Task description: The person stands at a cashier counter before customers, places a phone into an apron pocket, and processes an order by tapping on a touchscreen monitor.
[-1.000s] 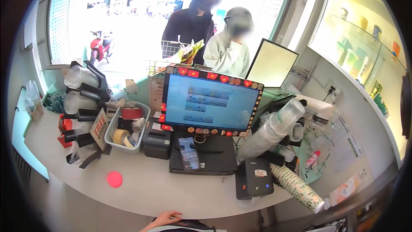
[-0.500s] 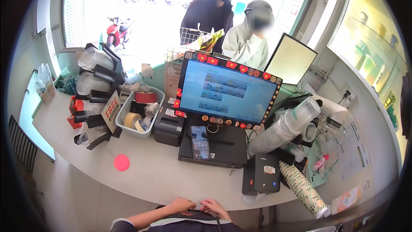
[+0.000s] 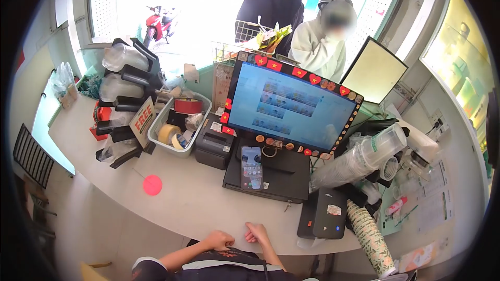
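Note:
My left hand (image 3: 219, 240) rests at the front edge of the counter (image 3: 198, 213), its fingers curled in with nothing visible in them. Close beside it, a small gap apart, my right hand (image 3: 255, 232) lies on the same edge, fingers folded and holding nothing that I can see. Beyond both hands a smartphone (image 3: 252, 168) lies screen up on a black cash drawer (image 3: 284, 177). Behind the drawer stands a monitor (image 3: 291, 104) framed with flag and food stickers. To the right of my hands is a black printer (image 3: 323, 216).
On the left are cup lids in black holders (image 3: 133, 73), a FREE sign (image 3: 143, 122), a tub of tape rolls (image 3: 179, 125) and a pink disc (image 3: 152, 185). Stacked plastic cups (image 3: 359, 158) and patterned paper cups (image 3: 372, 239) lean at right. Two people (image 3: 320, 41) stand across the counter.
The view has shifted, so the counter items sit further right in the picture. My hands have moved forward onto the counter edge, and the right fingers have curled in.

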The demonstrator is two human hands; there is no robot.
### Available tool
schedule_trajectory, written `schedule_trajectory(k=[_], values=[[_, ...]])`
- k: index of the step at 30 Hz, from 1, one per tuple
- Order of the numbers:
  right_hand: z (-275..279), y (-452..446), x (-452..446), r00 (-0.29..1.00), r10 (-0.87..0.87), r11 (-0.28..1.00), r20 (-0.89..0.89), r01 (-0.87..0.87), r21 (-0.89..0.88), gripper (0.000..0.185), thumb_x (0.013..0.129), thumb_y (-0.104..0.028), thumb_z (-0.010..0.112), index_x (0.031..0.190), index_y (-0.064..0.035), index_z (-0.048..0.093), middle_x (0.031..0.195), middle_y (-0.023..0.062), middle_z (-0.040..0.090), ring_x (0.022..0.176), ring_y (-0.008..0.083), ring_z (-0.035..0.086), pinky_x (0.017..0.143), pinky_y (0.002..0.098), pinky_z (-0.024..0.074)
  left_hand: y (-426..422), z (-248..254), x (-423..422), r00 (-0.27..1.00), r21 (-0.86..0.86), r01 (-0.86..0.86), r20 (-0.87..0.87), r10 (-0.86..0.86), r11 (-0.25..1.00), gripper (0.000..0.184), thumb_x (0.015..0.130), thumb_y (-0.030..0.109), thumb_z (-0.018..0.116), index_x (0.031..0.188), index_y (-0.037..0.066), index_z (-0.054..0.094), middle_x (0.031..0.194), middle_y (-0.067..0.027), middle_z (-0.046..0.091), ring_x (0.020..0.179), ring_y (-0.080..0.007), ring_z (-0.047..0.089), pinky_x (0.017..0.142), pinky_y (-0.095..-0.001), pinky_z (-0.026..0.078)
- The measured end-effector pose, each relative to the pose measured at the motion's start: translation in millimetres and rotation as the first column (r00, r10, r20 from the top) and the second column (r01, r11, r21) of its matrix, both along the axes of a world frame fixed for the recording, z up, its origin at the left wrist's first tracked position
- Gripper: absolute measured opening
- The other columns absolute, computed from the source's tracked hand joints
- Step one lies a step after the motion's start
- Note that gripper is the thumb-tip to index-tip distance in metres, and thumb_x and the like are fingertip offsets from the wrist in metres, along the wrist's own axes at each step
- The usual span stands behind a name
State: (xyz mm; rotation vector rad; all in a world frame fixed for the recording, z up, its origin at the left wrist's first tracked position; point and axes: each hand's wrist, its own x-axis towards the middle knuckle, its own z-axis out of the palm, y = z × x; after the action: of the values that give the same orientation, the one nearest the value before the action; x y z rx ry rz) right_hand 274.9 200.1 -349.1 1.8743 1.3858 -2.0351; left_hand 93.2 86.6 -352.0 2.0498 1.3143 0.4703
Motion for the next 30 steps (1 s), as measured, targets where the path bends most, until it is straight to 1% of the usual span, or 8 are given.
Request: schedule_trajectory(k=[5, 8, 16, 22, 26, 27, 29, 30], values=[[6, 6, -5, 0.999, 0.026, 1.000, -0.018, -0.026, 0.007, 0.057, 0.081, -0.048, 0.049, 0.068, 0.0061, 0.061, 0.057, 0.0156, 0.061, 0.042, 0.0199, 0.058, 0.035, 0.0243, 0.0429, 7, 2, 0, 1.000, 0.005, 0.010, -0.027, -0.010, 1.000, 0.026, 0.062, 0.036, 0.066, 0.069, 0.015, 0.054, 0.064, -0.0024, 0.057, 0.062, -0.0251, 0.058, 0.051, -0.0385, 0.043], [10, 7, -9, 0.991, 0.094, 0.994, 0.090, -0.099, 0.055, 0.060, 0.085, -0.049, 0.044, 0.070, 0.0059, 0.065, 0.062, 0.0169, 0.064, 0.049, 0.0225, 0.062, 0.044, 0.0283, 0.0490, 11, -2, 0, 0.998, 0.035, 0.027, -0.053, -0.025, 0.999, 0.028, 0.062, 0.037, 0.068, 0.069, 0.015, 0.052, 0.065, -0.0033, 0.057, 0.063, -0.0256, 0.058, 0.051, -0.0390, 0.043], [10, 1, -7, 0.998, 0.010, 0.994, 0.057, -0.017, 0.109, 0.056, 0.080, -0.047, 0.051, 0.063, 0.0059, 0.061, 0.052, 0.0140, 0.059, 0.038, 0.0187, 0.056, 0.034, 0.0242, 0.0419, 8, -17, 4, 0.996, 0.057, 0.064, -0.058, -0.061, 0.996, 0.038, 0.060, 0.046, 0.070, 0.068, 0.015, 0.049, 0.069, -0.0031, 0.057, 0.064, -0.0263, 0.058, 0.052, -0.0402, 0.043], [16, -3, -9, 0.998, -0.010, 0.983, 0.065, -0.002, 0.183, 0.058, 0.081, -0.048, 0.051, 0.061, 0.0058, 0.060, 0.051, 0.0137, 0.058, 0.038, 0.0180, 0.056, 0.034, 0.0237, 0.0418, 9, -3, 3, 0.993, 0.020, 0.016, -0.117, -0.014, 1.000, 0.059, 0.059, 0.048, 0.071, 0.106, 0.020, 0.049, 0.071, -0.0013, 0.059, 0.067, -0.0249, 0.060, 0.054, -0.0390, 0.046], [1, -18, -9, 0.996, -0.052, 0.933, 0.070, 0.024, 0.360, 0.045, 0.081, -0.041, 0.055, 0.060, -0.0011, 0.062, 0.050, 0.0091, 0.058, 0.038, 0.0177, 0.055, 0.036, 0.0261, 0.0413, 10, -2, 2, 0.996, 0.003, 0.010, -0.085, -0.010, 1.000, 0.082, 0.058, 0.047, 0.072, 0.127, 0.021, 0.035, 0.077, -0.0011, 0.061, 0.068, -0.0251, 0.062, 0.055, -0.0391, 0.047], [-10, -25, -5, 0.991, 0.005, 0.765, 0.136, -0.091, 0.637, 0.038, 0.080, -0.037, 0.057, 0.062, -0.0040, 0.063, 0.049, 0.0072, 0.057, 0.039, 0.0180, 0.055, 0.038, 0.0275, 0.0412, 8, -3, 2, 0.997, -0.001, 0.009, -0.071, -0.009, 1.000, 0.084, 0.058, 0.047, 0.072, 0.128, 0.021, 0.034, 0.079, -0.0013, 0.061, 0.069, -0.0256, 0.062, 0.055, -0.0394, 0.047], [-37, -39, 0, 0.956, 0.042, 0.197, 0.290, -0.292, 0.936, 0.024, 0.078, -0.030, 0.060, 0.065, -0.0098, 0.064, 0.048, 0.0033, 0.055, 0.040, 0.0185, 0.054, 0.040, 0.0302, 0.0410, 5, -2, 1, 0.995, -0.016, 0.028, -0.091, -0.029, 0.999, 0.086, 0.058, 0.046, 0.072, 0.130, 0.021, 0.033, 0.082, -0.0023, 0.061, 0.070, -0.0268, 0.062, 0.056, -0.0400, 0.047], [-39, -47, 0, 0.963, 0.048, 0.173, 0.265, -0.269, 0.947, 0.018, 0.076, -0.028, 0.061, 0.069, -0.0117, 0.064, 0.048, 0.0027, 0.053, 0.041, 0.0189, 0.054, 0.041, 0.0313, 0.0408, 6, -2, 1, 0.991, -0.024, 0.045, -0.122, -0.048, 0.999, 0.087, 0.058, 0.046, 0.072, 0.131, 0.021, 0.032, 0.083, -0.0031, 0.062, 0.071, -0.0275, 0.062, 0.056, -0.0403, 0.047]])
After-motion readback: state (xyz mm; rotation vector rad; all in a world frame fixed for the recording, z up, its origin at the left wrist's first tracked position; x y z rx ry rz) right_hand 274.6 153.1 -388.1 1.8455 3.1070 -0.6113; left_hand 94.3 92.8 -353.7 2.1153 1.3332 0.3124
